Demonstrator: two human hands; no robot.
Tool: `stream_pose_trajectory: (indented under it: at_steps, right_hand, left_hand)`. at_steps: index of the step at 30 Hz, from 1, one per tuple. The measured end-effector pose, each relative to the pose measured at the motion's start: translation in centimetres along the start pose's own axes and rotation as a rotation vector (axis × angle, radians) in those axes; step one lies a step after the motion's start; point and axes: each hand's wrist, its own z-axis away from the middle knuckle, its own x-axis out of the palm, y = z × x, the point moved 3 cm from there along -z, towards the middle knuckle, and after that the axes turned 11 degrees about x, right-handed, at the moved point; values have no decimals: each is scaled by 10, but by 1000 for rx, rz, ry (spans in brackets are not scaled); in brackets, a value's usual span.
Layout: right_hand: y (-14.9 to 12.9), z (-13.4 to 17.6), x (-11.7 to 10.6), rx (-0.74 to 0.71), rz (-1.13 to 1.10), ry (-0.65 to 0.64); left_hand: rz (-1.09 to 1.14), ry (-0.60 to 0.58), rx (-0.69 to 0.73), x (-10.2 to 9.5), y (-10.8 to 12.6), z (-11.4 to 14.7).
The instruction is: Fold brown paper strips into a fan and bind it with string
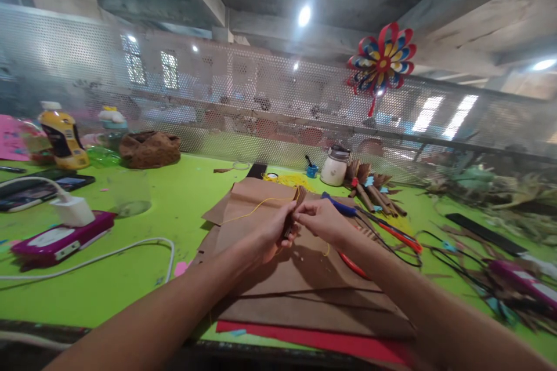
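My left hand (273,235) is closed around a small folded brown paper piece (300,195), whose pleated end sticks up above the fingers. A yellow thread (256,208) runs from this hand to the left over the sheets. My right hand (322,219) meets the left, its thumb and fingers pinched at the paper piece; whether they grip thread or paper is hidden. Both hands are just above stacked brown paper sheets (278,307) on the green table (130,278). A tool with a blue handle (342,206) and one with an orange-red handle (400,236) lie beyond my right forearm.
Rolled brown paper pieces (368,191) with fringed ends lie near a white jar (335,167) and a small blue pot (311,170). Left are a magenta power strip (65,240), white cable (130,246), clear cup (129,194) and yellow bottle (65,136). A perforated metal screen (261,104) stands behind.
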Motion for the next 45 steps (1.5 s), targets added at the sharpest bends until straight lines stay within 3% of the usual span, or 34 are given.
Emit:
stream_pose_trajectory:
  at_steps: [13, 17, 25, 32, 36, 40, 43, 45]
  right_hand:
    - [7, 12, 18, -36, 75, -28]
    - [7, 32, 32, -168, 252, 27]
    - [9, 71, 64, -217, 867, 79]
    - [13, 72, 75, -310, 1007, 80]
    - [14, 88, 78, -397, 1057, 83]
    - [-5, 112, 62, -642, 978, 47]
    - [-21, 102, 26, -592, 746, 57]
    - [-26, 78, -7, -575, 503, 194]
  left_hand:
    - [21, 77, -10, -12, -10, -9]
    - [53, 143, -36, -15, -5, -9]
    - [141, 157, 21, -11, 19, -4]
    - [147, 90, 76, -6, 24, 1]
    - [90, 74, 105, -8, 22, 0]
    - [36, 82, 125, -10, 20, 0]
    - [4, 63, 130, -9, 18, 2]
    - [-34, 23, 120, -5, 19, 4]
